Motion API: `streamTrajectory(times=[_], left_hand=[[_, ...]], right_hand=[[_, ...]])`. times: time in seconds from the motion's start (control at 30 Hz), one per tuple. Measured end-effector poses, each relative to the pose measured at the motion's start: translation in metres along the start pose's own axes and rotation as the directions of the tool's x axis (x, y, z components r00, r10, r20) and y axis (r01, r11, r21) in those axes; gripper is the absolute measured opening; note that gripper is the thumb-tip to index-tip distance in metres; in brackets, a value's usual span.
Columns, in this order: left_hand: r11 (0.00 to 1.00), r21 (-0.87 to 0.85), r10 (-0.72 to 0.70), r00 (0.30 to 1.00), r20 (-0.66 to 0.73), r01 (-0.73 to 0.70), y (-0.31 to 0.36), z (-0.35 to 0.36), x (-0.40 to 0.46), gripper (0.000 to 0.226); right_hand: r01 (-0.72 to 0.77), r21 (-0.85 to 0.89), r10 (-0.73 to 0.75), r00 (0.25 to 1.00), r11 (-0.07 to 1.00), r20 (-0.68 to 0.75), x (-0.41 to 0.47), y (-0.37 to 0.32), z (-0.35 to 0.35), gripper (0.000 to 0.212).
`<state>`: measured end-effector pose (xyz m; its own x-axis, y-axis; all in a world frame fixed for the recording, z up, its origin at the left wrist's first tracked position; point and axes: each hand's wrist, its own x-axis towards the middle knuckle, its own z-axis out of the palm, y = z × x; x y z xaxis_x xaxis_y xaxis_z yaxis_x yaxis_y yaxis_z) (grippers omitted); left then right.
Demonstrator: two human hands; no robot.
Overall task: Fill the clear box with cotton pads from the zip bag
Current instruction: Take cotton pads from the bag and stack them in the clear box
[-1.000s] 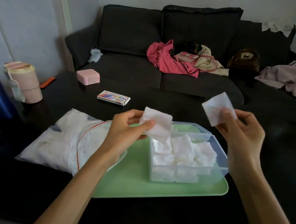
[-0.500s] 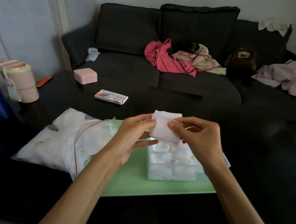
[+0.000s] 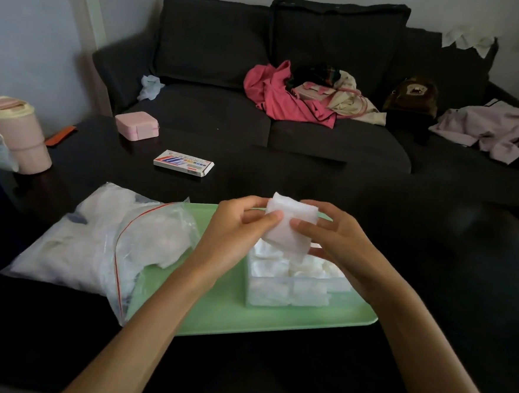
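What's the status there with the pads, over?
Both hands, left and right, pinch a pad above the box. Box nearly full. Bag lies left, open. Nothing in the way.

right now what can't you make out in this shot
Head view:
- Far half of the clear box: hidden behind both hands and the cotton pads they pinch.
- How many pads are held: blurred, cannot tell.
- Print on the small carton: too small to read.
- Pink cup: cut off by the left edge.
- Zip bag contents: a white mass, uncountable.
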<state>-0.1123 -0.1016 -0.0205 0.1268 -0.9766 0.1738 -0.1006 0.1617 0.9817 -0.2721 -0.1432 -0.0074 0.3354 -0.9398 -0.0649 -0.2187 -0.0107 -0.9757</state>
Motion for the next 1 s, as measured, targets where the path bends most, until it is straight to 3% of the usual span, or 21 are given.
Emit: streamTrajectory(times=[0.17, 0.27, 0.37, 0.47, 0.57, 0.7, 0.8, 0.93, 1.0], left_hand=[[0.996, 0.076, -0.045, 0.998, -0.037, 0.048, 0.001, 0.015, 0.002, 0.016], [0.979, 0.169, -0.117, 0.993, 0.014, 0.114, 0.009, 0.026, 0.011, 0.012], [0.952, 0.290, -0.129, 0.988, 0.086, 0.099, 0.014, 0.024, 0.017, 0.012], [0.886, 0.463, -0.079, 0.987, 0.140, 0.005, 0.015, 0.009, 0.021, 0.015], [0.735, 0.660, -0.059, 0.955, 0.290, -0.155, 0.014, -0.003, 0.027, 0.017], [0.499, 0.769, -0.114, 0.849, 0.516, -0.400, 0.004, 0.009, 0.045, 0.019], [0.389, 0.773, -0.146, 0.795, 0.588, -0.501, -0.013, 0.017, 0.054, 0.027], [0.377, 0.768, -0.192, 0.768, 0.612, -0.518, -0.027, 0.014, 0.057, 0.025], [0.436, 0.759, -0.161, 0.788, 0.594, -0.484, -0.026, 0.011, 0.057, 0.026]], right_hand=[[0.181, -0.373, -0.174, 0.983, 0.910, 0.053, 0.003, -0.004, -0.020, 0.026], [0.206, -0.401, -0.191, 0.979, 0.893, 0.076, 0.004, -0.010, -0.037, 0.025], [0.124, -0.406, -0.108, 0.992, 0.905, 0.062, 0.005, -0.009, -0.056, 0.018], [0.052, -0.291, -0.062, 0.998, 0.955, -0.027, 0.008, -0.010, -0.080, 0.017], [-0.070, -0.104, 0.056, 0.990, 0.992, -0.127, 0.017, -0.018, -0.103, 0.022], [-0.241, -0.118, 0.248, 0.967, 0.963, 0.051, 0.027, -0.017, -0.108, 0.020], [-0.251, -0.236, 0.292, 0.943, 0.939, 0.160, 0.031, -0.009, -0.100, 0.020], [-0.100, -0.423, 0.191, 0.965, 0.901, 0.178, 0.039, -0.006, -0.100, 0.024], [-0.070, -0.463, 0.178, 0.965, 0.883, 0.193, 0.043, -0.007, -0.104, 0.026]])
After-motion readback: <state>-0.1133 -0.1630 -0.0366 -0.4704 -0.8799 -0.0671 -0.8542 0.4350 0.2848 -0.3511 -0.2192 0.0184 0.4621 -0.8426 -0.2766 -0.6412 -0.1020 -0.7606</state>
